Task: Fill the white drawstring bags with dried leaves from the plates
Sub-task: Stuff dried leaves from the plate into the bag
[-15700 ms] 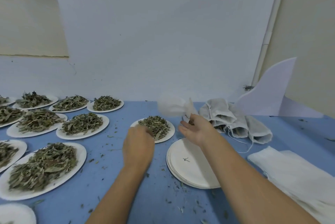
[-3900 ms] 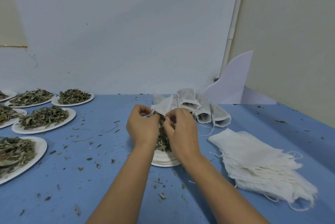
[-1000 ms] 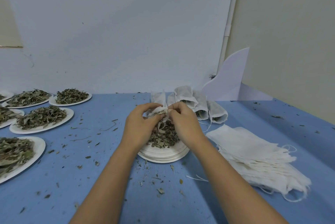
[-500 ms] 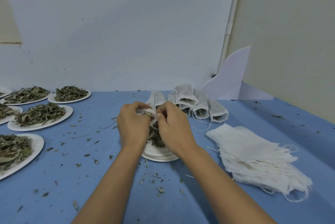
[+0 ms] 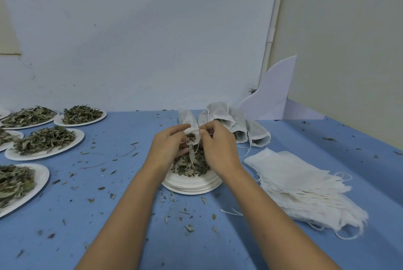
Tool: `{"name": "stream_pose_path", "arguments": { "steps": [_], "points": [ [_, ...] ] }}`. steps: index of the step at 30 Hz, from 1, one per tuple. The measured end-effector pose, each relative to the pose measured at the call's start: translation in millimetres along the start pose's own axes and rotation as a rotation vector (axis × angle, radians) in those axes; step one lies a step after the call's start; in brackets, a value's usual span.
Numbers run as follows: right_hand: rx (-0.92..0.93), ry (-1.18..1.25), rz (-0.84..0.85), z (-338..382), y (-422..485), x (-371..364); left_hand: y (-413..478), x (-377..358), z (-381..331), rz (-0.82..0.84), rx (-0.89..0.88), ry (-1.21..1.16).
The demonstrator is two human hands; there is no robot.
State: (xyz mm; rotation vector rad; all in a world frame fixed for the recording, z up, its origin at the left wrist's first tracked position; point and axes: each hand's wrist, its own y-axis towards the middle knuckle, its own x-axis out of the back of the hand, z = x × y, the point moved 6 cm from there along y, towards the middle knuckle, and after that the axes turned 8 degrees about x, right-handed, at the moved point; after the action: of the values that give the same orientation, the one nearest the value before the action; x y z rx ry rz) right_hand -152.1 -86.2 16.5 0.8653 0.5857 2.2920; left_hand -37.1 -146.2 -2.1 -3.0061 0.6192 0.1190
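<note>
A person's left hand and right hand pinched the mouth of a white drawstring bag between curled fingers and thumbs. They held it just above a stack of white plates near the middle of a blue table. Dried leaves lay heaped on the top plate, directly beneath the bag, and one long leaf hung below the bag's mouth. Behind the hands, several filled bags lay on their sides near the wall, with leaves showing at their openings. To the right, a pile of flat empty bags rested on the table. Other plates of leaves lined the left side, well apart from the hands. Leaf crumbs dotted the tabletop, and a curved white board stood in the far corner.
</note>
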Motion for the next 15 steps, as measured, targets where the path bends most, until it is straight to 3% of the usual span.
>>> {"name": "stream_pose_path", "arguments": {
  "steps": [3,7,13,15],
  "points": [
    [-0.038,0.054,0.005,-1.8,1.1,2.1,-3.5,2.0,-1.6,0.015,-0.062,0.168],
    [-0.057,0.100,-0.003,-0.8,0.4,4.0,-6.9,1.4,-1.7,0.052,-0.100,0.175],
    [0.023,0.038,0.027,5.2,0.1,1.2,-7.4,9.5,-6.4,-0.129,-0.204,0.346],
    [0.049,0.004,0.019,5.1,0.4,2.1,-7.5,8.1,-7.4,-0.109,-0.231,0.411]
  ]
}}
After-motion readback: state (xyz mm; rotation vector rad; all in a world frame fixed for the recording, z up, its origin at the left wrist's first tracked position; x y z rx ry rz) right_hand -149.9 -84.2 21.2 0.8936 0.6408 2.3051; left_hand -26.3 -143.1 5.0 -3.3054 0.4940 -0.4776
